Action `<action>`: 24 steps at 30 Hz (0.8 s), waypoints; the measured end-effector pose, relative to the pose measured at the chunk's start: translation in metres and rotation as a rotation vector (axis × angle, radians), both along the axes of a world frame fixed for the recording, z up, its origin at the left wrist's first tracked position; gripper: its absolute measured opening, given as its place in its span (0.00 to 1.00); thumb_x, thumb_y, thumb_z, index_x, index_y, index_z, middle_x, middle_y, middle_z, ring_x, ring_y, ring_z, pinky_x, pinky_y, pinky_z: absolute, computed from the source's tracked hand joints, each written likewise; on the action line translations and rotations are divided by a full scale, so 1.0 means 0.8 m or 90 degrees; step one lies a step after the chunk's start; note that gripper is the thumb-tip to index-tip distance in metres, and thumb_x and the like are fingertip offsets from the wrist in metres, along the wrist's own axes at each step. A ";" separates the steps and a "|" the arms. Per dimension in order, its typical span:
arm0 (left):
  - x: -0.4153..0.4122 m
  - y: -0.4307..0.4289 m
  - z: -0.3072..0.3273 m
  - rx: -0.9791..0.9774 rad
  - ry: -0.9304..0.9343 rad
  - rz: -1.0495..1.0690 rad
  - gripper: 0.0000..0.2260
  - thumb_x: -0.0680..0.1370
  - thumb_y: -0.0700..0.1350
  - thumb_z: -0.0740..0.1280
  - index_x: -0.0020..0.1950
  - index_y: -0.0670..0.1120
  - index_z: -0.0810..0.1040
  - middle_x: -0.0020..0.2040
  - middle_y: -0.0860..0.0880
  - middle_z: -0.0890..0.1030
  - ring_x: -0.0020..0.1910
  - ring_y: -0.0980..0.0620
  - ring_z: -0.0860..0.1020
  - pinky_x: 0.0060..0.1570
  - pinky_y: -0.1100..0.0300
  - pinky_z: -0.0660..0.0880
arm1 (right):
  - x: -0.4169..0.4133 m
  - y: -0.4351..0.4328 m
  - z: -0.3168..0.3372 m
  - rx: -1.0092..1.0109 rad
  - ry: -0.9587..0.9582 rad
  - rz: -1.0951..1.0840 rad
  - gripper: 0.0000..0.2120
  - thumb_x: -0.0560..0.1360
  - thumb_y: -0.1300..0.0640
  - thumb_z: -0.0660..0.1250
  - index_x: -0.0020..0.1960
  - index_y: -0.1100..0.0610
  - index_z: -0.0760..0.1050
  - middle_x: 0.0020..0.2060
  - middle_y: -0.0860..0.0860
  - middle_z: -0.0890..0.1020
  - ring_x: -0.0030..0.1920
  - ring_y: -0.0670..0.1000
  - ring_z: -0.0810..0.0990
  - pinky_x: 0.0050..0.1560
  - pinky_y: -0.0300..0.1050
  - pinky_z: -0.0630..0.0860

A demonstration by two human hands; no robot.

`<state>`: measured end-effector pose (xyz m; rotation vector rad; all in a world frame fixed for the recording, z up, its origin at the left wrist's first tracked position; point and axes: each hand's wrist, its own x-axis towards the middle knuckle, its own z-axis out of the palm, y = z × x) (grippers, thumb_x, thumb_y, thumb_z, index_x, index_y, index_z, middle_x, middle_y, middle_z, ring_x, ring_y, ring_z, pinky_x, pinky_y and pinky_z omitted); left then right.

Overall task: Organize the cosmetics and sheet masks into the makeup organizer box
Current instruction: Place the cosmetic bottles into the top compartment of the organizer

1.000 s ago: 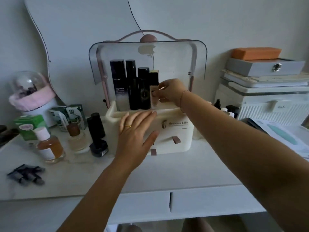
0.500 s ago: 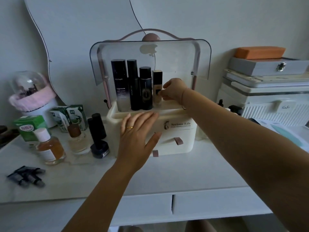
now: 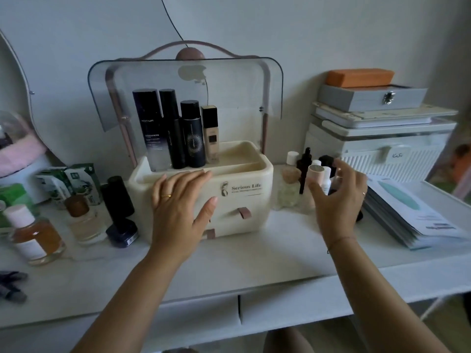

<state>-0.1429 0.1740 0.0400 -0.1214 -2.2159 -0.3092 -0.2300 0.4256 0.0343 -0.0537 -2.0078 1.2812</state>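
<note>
While the table (image 3: 254,263) carries it all, the organizer box (image 3: 244,207) stands mid-table w/ its clear lid (image 3: 229,85) flipped up, & a stack of sheet masks (image 3: 407,217) lies well to its right, not yet packed. Four tall bottles (image 3: 191,133) stand upright in a row at the left of the box's top tray; the tray's right part is bare. More bottles (image 3: 84,217) wait left of the box, & a cluster of small bottles (image 3: 300,179) stands just beside its right wall.

The left hand (image 3: 178,205) lies flat on the box's front top edge, fingers straight, grip open on nothing, prob. steadying it. The right hand (image 3: 339,197) hovers at the cluster, grip wide open, fingers spread & lightly curved, empty; can't tell if a fingertip touches yet.

Step in hand, I'd say: picking the nxt cosmetic. That calls for closing on one item, likely the pink-capped bottle (image 3: 315,173) by the thumb, w/o toppling its neighbours, then lifting it over the box wall into the free space.

Vs. half a sec ago: the right hand was inside the tray at the beige foundation bottle (image 3: 211,133); now that bottle stands free, last in the row, & the hand is out by the cluster. Left hand: same spot.
</note>
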 end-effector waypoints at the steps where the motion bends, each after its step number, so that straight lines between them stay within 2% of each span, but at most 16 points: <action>1: -0.001 0.001 0.000 0.004 0.005 0.003 0.20 0.78 0.56 0.57 0.67 0.51 0.73 0.63 0.52 0.77 0.63 0.52 0.69 0.69 0.49 0.55 | -0.011 0.006 -0.004 0.038 -0.034 -0.012 0.27 0.68 0.52 0.74 0.65 0.54 0.72 0.56 0.57 0.72 0.60 0.57 0.69 0.62 0.52 0.65; 3: -0.001 0.002 -0.001 0.008 0.010 0.007 0.19 0.78 0.56 0.58 0.67 0.51 0.73 0.63 0.52 0.77 0.63 0.52 0.68 0.69 0.48 0.55 | -0.028 0.011 -0.009 0.120 -0.058 -0.027 0.28 0.67 0.49 0.74 0.65 0.51 0.73 0.60 0.57 0.70 0.62 0.58 0.66 0.63 0.52 0.61; 8: -0.001 0.002 -0.001 0.002 0.002 0.009 0.20 0.78 0.56 0.58 0.67 0.51 0.73 0.63 0.52 0.77 0.63 0.52 0.68 0.70 0.49 0.53 | -0.049 0.012 -0.014 0.235 -0.053 -0.049 0.25 0.64 0.48 0.76 0.59 0.52 0.76 0.61 0.57 0.69 0.62 0.60 0.66 0.60 0.53 0.61; 12: 0.000 0.003 0.000 0.005 -0.014 0.011 0.20 0.77 0.56 0.58 0.67 0.51 0.72 0.63 0.52 0.76 0.64 0.53 0.67 0.70 0.51 0.51 | -0.047 0.010 -0.022 0.233 0.029 -0.012 0.22 0.65 0.53 0.76 0.54 0.60 0.75 0.52 0.58 0.77 0.53 0.61 0.73 0.53 0.53 0.67; 14: 0.001 0.003 0.001 0.008 -0.019 0.010 0.20 0.77 0.56 0.58 0.67 0.51 0.72 0.63 0.53 0.76 0.64 0.53 0.67 0.71 0.51 0.51 | -0.042 0.009 -0.029 0.230 0.045 0.030 0.20 0.67 0.56 0.76 0.53 0.60 0.73 0.47 0.57 0.80 0.47 0.58 0.76 0.46 0.50 0.69; 16: 0.003 0.004 0.003 0.011 -0.023 0.010 0.20 0.78 0.56 0.58 0.67 0.51 0.73 0.63 0.53 0.76 0.64 0.53 0.67 0.70 0.50 0.52 | -0.034 0.009 -0.035 0.226 0.027 0.040 0.17 0.68 0.56 0.75 0.50 0.60 0.72 0.44 0.57 0.81 0.42 0.54 0.75 0.40 0.46 0.68; 20: 0.008 0.003 0.009 0.004 -0.039 0.011 0.20 0.77 0.56 0.58 0.66 0.51 0.75 0.62 0.53 0.78 0.61 0.52 0.69 0.67 0.51 0.56 | -0.008 0.007 -0.026 0.194 -0.016 0.065 0.15 0.70 0.55 0.73 0.50 0.61 0.73 0.45 0.56 0.82 0.43 0.58 0.79 0.37 0.45 0.68; 22: 0.007 -0.001 0.017 0.010 -0.043 0.002 0.19 0.77 0.57 0.58 0.63 0.51 0.77 0.60 0.54 0.80 0.58 0.49 0.73 0.63 0.54 0.59 | 0.013 0.001 -0.006 0.163 0.028 0.078 0.15 0.69 0.55 0.74 0.52 0.58 0.74 0.43 0.53 0.82 0.44 0.57 0.80 0.38 0.45 0.71; 24: 0.003 -0.006 0.027 0.032 -0.030 -0.005 0.18 0.77 0.57 0.58 0.59 0.50 0.80 0.56 0.53 0.82 0.56 0.48 0.76 0.61 0.53 0.63 | 0.040 -0.009 0.027 0.132 0.120 0.113 0.17 0.67 0.52 0.74 0.53 0.55 0.75 0.42 0.47 0.80 0.42 0.50 0.80 0.38 0.38 0.72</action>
